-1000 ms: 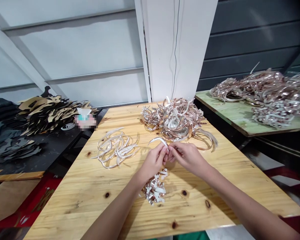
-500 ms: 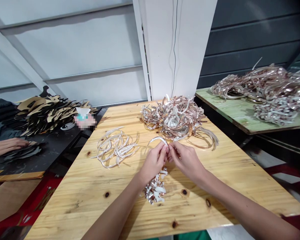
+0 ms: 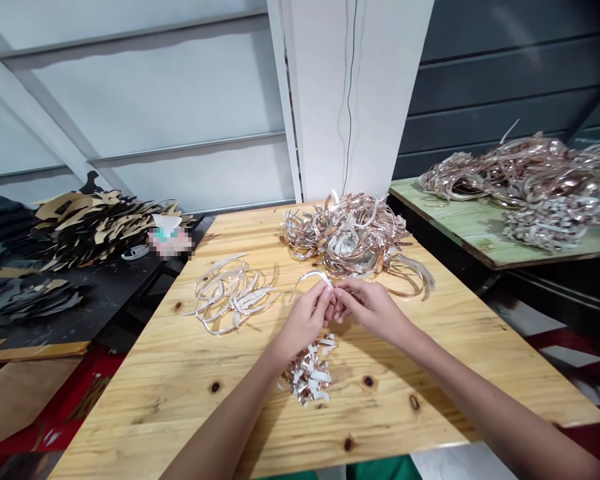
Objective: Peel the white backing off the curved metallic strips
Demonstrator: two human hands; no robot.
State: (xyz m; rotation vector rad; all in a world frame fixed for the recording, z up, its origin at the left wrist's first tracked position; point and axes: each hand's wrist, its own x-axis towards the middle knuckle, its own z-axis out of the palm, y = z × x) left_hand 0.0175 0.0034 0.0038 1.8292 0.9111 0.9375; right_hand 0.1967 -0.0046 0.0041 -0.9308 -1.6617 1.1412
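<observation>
My left hand (image 3: pixel 305 320) and my right hand (image 3: pixel 367 310) meet above the middle of a pine table (image 3: pixel 190 407). Their fingertips pinch one end of a thin, pale curved strip (image 3: pixel 313 275), whose arc rises above my left hand. Where the fingers meet, they hide that end. Just beyond the strip lies a large tangle of copper-coloured strips (image 3: pixel 345 237). A looser heap of pale strips (image 3: pixel 233 293) lies to the left. Below my hands sits a small pile of short, shiny cut pieces (image 3: pixel 309 373).
To the right, a green-painted board (image 3: pixel 460 227) carries big heaps of copper strips (image 3: pixel 545 180). On a black table (image 3: pixel 80 300) at the left lie stacked tan and black cut shapes (image 3: pixel 95 227) and a pixelated box (image 3: pixel 169 239). A white column (image 3: pixel 350 87) stands behind.
A co-worker's hand at the far left half a second ago is gone from view. My hands have shifted only slightly, with the strip still between them.
</observation>
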